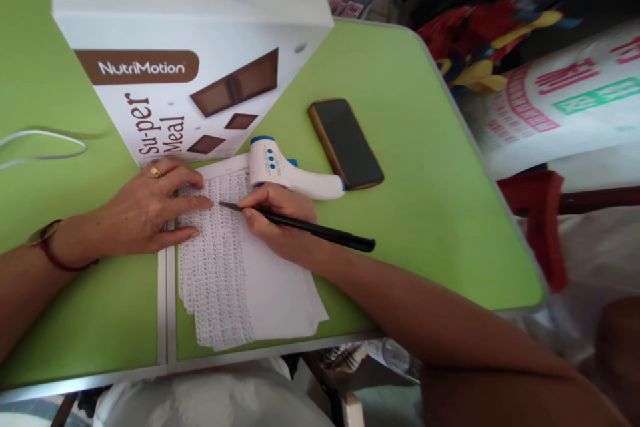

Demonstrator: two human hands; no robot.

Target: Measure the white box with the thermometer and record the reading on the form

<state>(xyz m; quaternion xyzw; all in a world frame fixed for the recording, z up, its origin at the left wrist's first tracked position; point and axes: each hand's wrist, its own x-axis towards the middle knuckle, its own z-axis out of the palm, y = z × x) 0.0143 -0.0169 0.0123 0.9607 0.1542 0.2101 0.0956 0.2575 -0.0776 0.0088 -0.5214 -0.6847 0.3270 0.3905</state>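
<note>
A stack of paper sheets lies on the green table, the top one covered with rows of small handwriting on its left part. My right hand is closed round a black pen, whose tip touches or hovers just over the writing; I cannot tell which. With fingers spread, my left hand rests on the sheets' upper left edge. A white and blue infrared thermometer lies on its side across the top of the paper, just beyond my right hand. Right of it lies a dark phone in a brown case.
A large white NutriMotion box stands behind the paper. A white cable lies at the left. The green folding table has a metal seam and rim. Beyond its right edge are a white printed sack and a red chair part.
</note>
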